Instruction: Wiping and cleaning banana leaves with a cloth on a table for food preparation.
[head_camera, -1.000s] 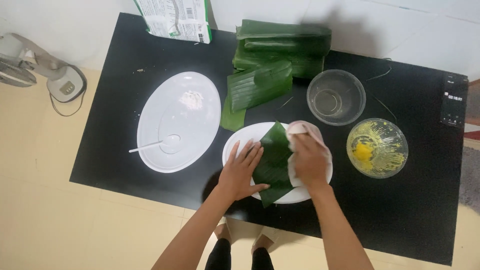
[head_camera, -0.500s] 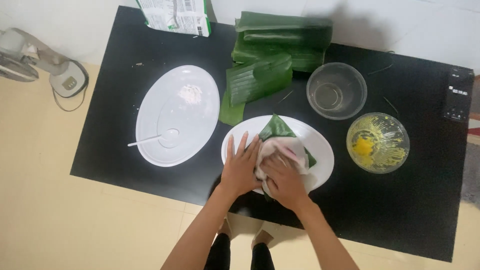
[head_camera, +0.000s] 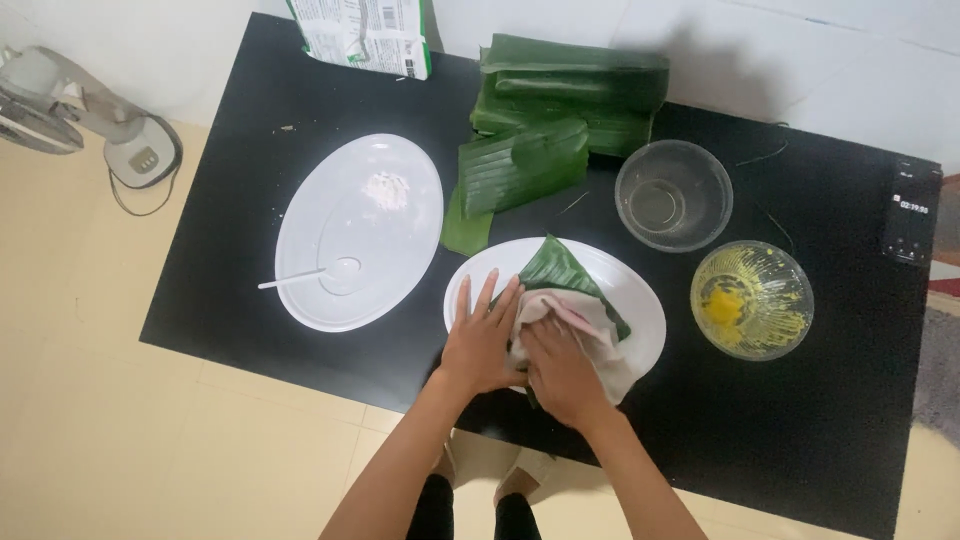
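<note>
The right hand (head_camera: 562, 372) has slid the pale cloth (head_camera: 590, 325) down the banana leaf (head_camera: 553, 268), gripping it; the left hand (head_camera: 480, 335) lies open, flat on the leaf's edge.

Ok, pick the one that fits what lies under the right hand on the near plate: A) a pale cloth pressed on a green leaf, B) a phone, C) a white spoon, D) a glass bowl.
A: the right hand presses a pale cloth onto the green leaf on the near plate.
</note>
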